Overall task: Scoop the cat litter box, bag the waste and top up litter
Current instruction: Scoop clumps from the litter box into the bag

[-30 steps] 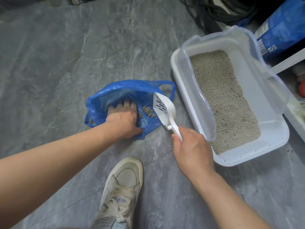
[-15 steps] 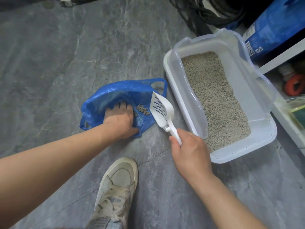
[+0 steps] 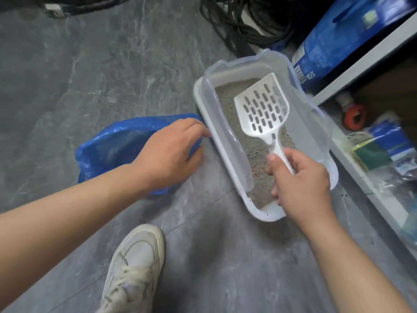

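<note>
A white litter box (image 3: 226, 144) with a clear rim stands on the grey floor, holding grey litter (image 3: 259, 154). My right hand (image 3: 300, 177) grips the handle of a white slotted scoop (image 3: 262, 108), whose empty blade hovers over the litter. A blue plastic bag (image 3: 112, 145) lies on the floor left of the box. My left hand (image 3: 171, 152) rests on the bag's right edge, fingers spread, fingertips near the box wall. The clumps inside the bag are hidden.
A blue litter sack (image 3: 338, 39) leans behind the box at the top right. Black cables (image 3: 243, 21) coil on the floor behind. A low white shelf (image 3: 370, 195) with packets runs along the right. My white shoe (image 3: 135, 269) stands at the bottom.
My right hand swung the scoop from the bag's mouth rightwards to above the litter in the box. My left hand came out of the bag's opening and now lies on its right edge.
</note>
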